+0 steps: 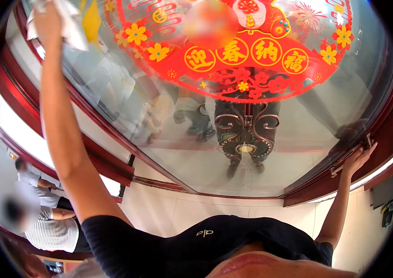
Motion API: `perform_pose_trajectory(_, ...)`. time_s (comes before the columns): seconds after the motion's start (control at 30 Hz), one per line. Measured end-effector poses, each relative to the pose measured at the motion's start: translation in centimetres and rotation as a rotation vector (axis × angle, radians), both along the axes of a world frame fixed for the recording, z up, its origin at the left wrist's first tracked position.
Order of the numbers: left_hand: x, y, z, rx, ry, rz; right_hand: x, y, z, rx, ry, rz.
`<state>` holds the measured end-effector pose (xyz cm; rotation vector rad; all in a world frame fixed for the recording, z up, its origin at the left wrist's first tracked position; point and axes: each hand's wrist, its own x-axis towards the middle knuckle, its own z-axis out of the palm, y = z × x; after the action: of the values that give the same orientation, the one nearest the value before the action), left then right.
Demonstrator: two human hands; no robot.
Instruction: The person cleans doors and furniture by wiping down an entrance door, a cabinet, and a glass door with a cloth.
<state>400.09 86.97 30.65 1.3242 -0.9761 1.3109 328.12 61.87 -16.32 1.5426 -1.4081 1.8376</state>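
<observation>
My left hand (48, 21) is raised high at the top left, closed on a white cloth (71, 28) held against the glass near its frame. A yellow piece of decoration (91, 22) is just right of the cloth. At the lower right, my right hand (358, 160) grips the metal door handle (340, 169) on the dark red frame; its fingers are partly hidden. Between my arms is the glass door pane (168, 153), bearing a large red and gold round sticker (275, 69) with Chinese characters.
An ornate dark metal scrollwork piece (247, 132) shows in or through the glass, among reflections. Dark red frame (108, 160) edges the pane. Pale floor tiles (159, 204) lie below. Two people, one in a striped shirt (55, 234), are at the far left. Dark items (389, 211) sit at the right.
</observation>
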Motion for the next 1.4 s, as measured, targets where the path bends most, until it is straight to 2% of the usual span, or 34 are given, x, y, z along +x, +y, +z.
perform_pose_trajectory(0.03,-0.6,-0.7,-2.6,0.05,-0.196,0.037,-0.2,-0.1,0.0,0.002,0.008,0.007)
perform_pose_trajectory(0.07,-1.6,-2.2,-6.0,0.006,-0.18,-0.033,-0.4,-0.3,0.1,0.002,0.017,0.016)
perform_pose_trajectory(0.17,-11.6,-2.6,-17.2,0.202,-0.34,-0.188,0.3,0.3,0.6,0.033,-0.01,0.015)
perform_pose_trajectory(0.27,-12.3,-1.0,-22.6,0.446,-0.548,-0.045,0.4,0.6,0.7,0.05,-0.057,0.086)
perform_pose_trajectory(0.33,-9.5,0.1,-23.0,0.336,-0.182,-0.146,0.3,0.8,0.6,0.052,-0.02,0.053)
perform_pose_trajectory(0.4,-4.8,1.0,-19.1,0.199,0.029,-0.218,0.2,1.2,0.3,0.08,-0.028,0.044)
perform_pose_trajectory(0.47,-0.7,1.8,-14.9,0.048,0.042,-0.039,-0.3,0.0,-0.4,0.086,-0.005,-0.022)
perform_pose_trajectory(0.5,-1.0,2.1,-12.9,0.06,0.002,-0.165,-0.7,-0.5,-0.8,0.085,-0.018,0.0)
perform_pose_trajectory(0.6,-0.8,0.3,-13.2,-0.072,0.171,-0.231,-0.2,-0.4,-0.3,0.013,0.007,-0.019)
perform_pose_trajectory(0.63,-0.4,0.2,-14.9,0.014,0.204,-0.194,-0.1,-0.3,0.0,0.037,-0.001,-0.023)
perform_pose_trajectory(0.67,-3.3,-0.3,-18.2,0.034,0.286,-0.173,0.0,-0.3,0.1,0.028,-0.021,0.01)
perform_pose_trajectory(0.73,-4.8,-0.7,-27.2,0.195,0.135,-0.188,0.1,-0.3,0.3,0.017,-0.06,0.077)
perform_pose_trajectory(0.77,-7.3,-1.2,-32.3,0.184,0.134,-0.285,0.4,0.0,0.5,0.02,-0.005,0.018)
perform_pose_trajectory(0.83,-9.9,-0.4,-41.8,0.271,0.097,-0.212,0.6,0.1,0.6,0.009,0.008,0.025)
perform_pose_trajectory(0.87,-10.7,0.0,-45.7,0.232,0.197,-0.291,0.6,0.2,0.5,0.003,0.016,0.026)
perform_pose_trajectory(0.93,-11.4,0.9,-50.2,0.183,0.359,-0.163,0.3,-0.3,-0.2,0.033,-0.048,0.081)
perform_pose_trajectory(0.97,-8.8,1.5,-54.0,0.145,0.445,-0.235,0.2,-0.3,-0.3,0.035,-0.039,0.063)
perform_pose_trajectory(1.0,-8.1,2.0,-55.2,0.111,0.461,-0.212,0.3,-0.3,-0.3,0.033,-0.03,0.046)
perform_pose_trajectory(1.07,-7.5,2.2,-52.4,0.031,0.455,-0.144,0.6,-0.4,-0.1,0.028,-0.052,0.058)
perform_pose_trajectory(1.13,-5.7,1.4,-47.0,-0.002,0.47,-0.117,-0.3,-1.0,-1.1,0.03,-0.018,-0.004)
perform_pose_trajectory(1.2,0.5,0.7,-41.0,-0.022,0.496,-0.119,0.4,-0.3,-0.5,0.041,-0.049,-0.01)
perform_pose_trajectory(1.27,-0.9,1.1,-29.6,-0.072,0.499,-0.13,0.9,0.1,-0.2,0.042,-0.072,-0.01)
perform_pose_trajectory(1.3,-4.2,1.0,-24.7,-0.036,0.407,-0.236,0.9,0.1,-0.2,0.038,-0.079,-0.005)
perform_pose_trajectory(1.37,-8.9,0.1,-20.6,0.035,0.323,-0.37,1.2,0.2,0.0,0.019,-0.1,0.043)
perform_pose_trajectory(1.4,-9.4,-1.1,-21.4,0.03,0.281,-0.333,1.5,0.4,0.2,0.007,-0.115,0.085)
